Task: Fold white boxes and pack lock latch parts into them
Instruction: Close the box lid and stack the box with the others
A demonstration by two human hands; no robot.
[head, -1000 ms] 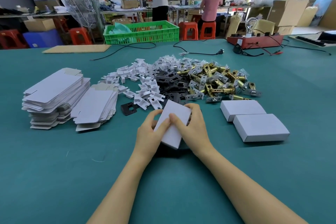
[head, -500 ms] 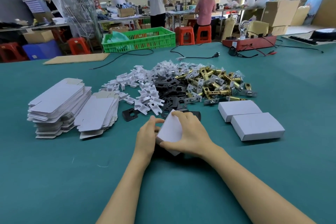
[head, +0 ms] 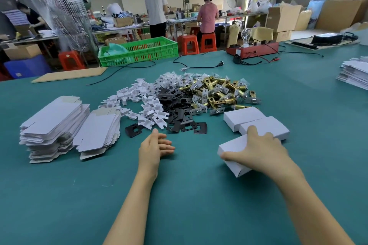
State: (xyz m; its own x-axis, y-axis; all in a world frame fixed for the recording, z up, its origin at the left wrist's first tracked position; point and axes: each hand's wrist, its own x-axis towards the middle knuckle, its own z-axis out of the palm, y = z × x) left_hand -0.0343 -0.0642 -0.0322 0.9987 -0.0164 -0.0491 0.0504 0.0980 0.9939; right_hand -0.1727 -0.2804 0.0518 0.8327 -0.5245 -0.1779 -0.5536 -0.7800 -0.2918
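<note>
My right hand lies over a closed white box, thumb at its near side and fingers over its top, beside two finished white boxes at the right. My left hand rests on the green table with relaxed fingers and holds nothing. Two stacks of flat white box blanks lie at the left. Behind the hands is a heap of white plastic pieces, black plates and brass latch bolts.
A green crate, a cardboard sheet and black cables lie at the table's far side. A red electrical unit with a bulb stands far right. More flat blanks are at the right edge. People work at benches beyond.
Both hands held the white box in front of me. Now my right hand has carried it rightward beside the two finished boxes, and my left hand has let go and rests on the table.
</note>
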